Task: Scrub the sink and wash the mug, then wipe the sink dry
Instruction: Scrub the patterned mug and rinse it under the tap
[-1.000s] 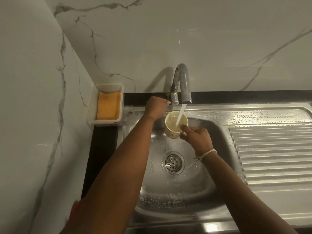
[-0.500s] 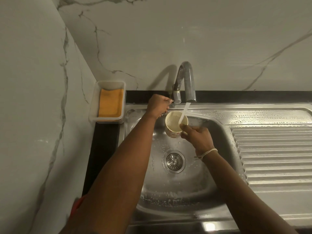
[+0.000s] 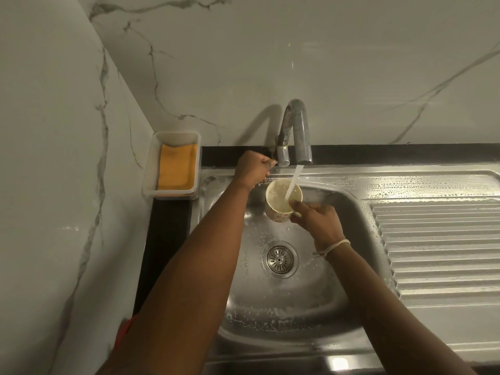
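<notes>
tap handle [image 3: 273, 164] hidden inside left hand [image 3: 253, 169], mug [image 3: 280, 204] handle behind right hand [image 3: 316, 220]

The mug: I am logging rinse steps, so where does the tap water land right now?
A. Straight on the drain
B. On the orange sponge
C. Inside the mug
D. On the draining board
C: the stream from the tap falls into the open top of the mug, which the right hand grips over the sink.

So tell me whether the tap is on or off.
On: a stream of water runs from the tap spout into the mug.
</notes>
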`<state>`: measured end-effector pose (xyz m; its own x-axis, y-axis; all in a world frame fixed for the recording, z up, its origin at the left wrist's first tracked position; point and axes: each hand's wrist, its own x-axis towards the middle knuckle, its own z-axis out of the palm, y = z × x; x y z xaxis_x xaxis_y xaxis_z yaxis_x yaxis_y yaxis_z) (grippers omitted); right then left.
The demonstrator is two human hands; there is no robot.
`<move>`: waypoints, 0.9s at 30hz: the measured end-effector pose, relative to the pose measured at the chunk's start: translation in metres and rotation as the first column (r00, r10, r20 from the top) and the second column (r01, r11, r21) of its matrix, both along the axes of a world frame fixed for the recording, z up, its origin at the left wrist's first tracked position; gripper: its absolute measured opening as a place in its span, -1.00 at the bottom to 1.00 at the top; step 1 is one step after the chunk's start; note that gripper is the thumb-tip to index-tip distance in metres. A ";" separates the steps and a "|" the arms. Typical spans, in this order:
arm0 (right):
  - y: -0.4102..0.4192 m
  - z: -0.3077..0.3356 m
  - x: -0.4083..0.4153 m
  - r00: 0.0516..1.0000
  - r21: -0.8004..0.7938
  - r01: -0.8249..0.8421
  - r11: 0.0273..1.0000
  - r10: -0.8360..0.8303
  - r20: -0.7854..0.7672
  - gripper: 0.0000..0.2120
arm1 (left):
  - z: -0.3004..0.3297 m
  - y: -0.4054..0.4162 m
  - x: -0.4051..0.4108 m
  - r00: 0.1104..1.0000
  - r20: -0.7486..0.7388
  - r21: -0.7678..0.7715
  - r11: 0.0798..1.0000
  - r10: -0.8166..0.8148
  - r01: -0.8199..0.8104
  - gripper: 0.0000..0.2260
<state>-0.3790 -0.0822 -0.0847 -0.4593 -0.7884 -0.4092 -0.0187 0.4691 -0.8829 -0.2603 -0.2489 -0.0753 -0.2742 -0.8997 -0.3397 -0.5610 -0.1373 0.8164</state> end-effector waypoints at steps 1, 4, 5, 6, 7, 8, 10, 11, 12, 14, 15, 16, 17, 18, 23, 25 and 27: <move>0.000 0.000 0.000 1.000 -0.002 -0.001 1.000 0.001 0.007 -0.54 | 0.001 -0.001 0.000 1.000 0.023 -0.007 1.000 -0.014 0.014 -0.78; -0.001 0.000 0.000 1.000 -0.012 -0.007 1.000 0.007 0.015 -0.47 | 0.004 -0.006 -0.001 0.993 0.106 -0.040 0.998 -0.050 0.055 -0.76; -0.001 -0.001 -0.001 1.000 -0.016 -0.006 1.000 0.006 0.018 -0.46 | 0.005 -0.007 -0.002 0.989 0.135 -0.058 0.996 -0.055 0.063 -0.75; -0.001 -0.001 -0.002 1.000 -0.019 -0.005 1.000 0.005 0.020 -0.46 | 0.006 -0.008 -0.003 0.984 0.165 -0.070 0.995 -0.062 0.074 -0.74; -0.001 -0.002 -0.003 1.000 -0.022 -0.005 1.000 0.005 0.017 -0.46 | 0.007 -0.009 -0.004 0.978 0.198 -0.076 0.993 -0.073 0.090 -0.72; 0.000 -0.003 -0.004 1.000 -0.023 -0.004 1.000 0.004 0.018 -0.46 | 0.008 -0.009 -0.005 0.970 0.227 -0.077 0.991 -0.087 0.107 -0.70; 0.000 -0.004 -0.006 1.000 -0.028 -0.005 1.000 0.005 0.022 -0.47 | 0.014 -0.011 -0.008 0.954 0.280 -0.079 0.988 -0.109 0.136 -0.69; 0.000 -0.004 -0.007 1.000 -0.030 -0.009 1.000 0.010 0.021 -0.48 | 0.018 -0.012 -0.010 0.944 0.308 -0.096 0.984 -0.115 0.151 -0.70; 0.000 -0.005 -0.007 1.000 -0.032 -0.016 0.999 0.017 0.021 -0.48 | 0.023 -0.014 -0.012 0.933 0.340 -0.129 0.977 -0.117 0.170 -0.71; 0.001 -0.005 -0.010 0.999 -0.033 -0.023 0.999 0.024 0.022 -0.51 | 0.038 -0.014 -0.021 0.893 0.415 -0.212 0.936 -0.175 0.281 -0.79; 0.001 -0.005 -0.012 0.999 -0.030 -0.024 0.999 0.025 0.025 -0.52 | 0.043 -0.012 -0.025 0.873 0.437 -0.247 0.905 -0.215 0.346 -0.82; 0.002 -0.004 -0.013 0.999 -0.030 -0.023 0.999 0.024 0.036 -0.54 | 0.048 -0.011 -0.030 0.862 0.442 -0.273 0.879 -0.247 0.391 -0.83; 0.002 -0.003 -0.015 0.998 -0.027 -0.020 0.999 0.021 0.052 -0.56 | 0.050 -0.009 -0.032 0.860 0.433 -0.289 0.862 -0.271 0.417 -0.81; 0.004 -0.001 -0.017 0.998 -0.023 -0.016 1.000 0.017 0.068 -0.57 | 0.050 -0.008 -0.033 0.866 0.413 -0.296 0.858 -0.281 0.420 -0.79; 0.024 0.019 -0.039 0.991 -0.049 0.032 0.998 -0.025 0.131 -0.49 | 0.032 0.019 -0.021 0.953 0.280 -0.348 0.912 -0.118 0.216 -0.76; 0.042 0.029 -0.058 0.988 -0.053 0.064 0.997 -0.055 0.144 -0.51 | 0.018 0.044 -0.021 0.967 0.247 -0.353 0.924 -0.063 0.150 -0.74; 0.065 0.039 -0.080 0.991 -0.056 0.083 0.995 -0.076 0.113 -0.49 | 0.009 0.076 -0.031 0.970 0.232 -0.331 0.932 -0.070 0.146 -0.69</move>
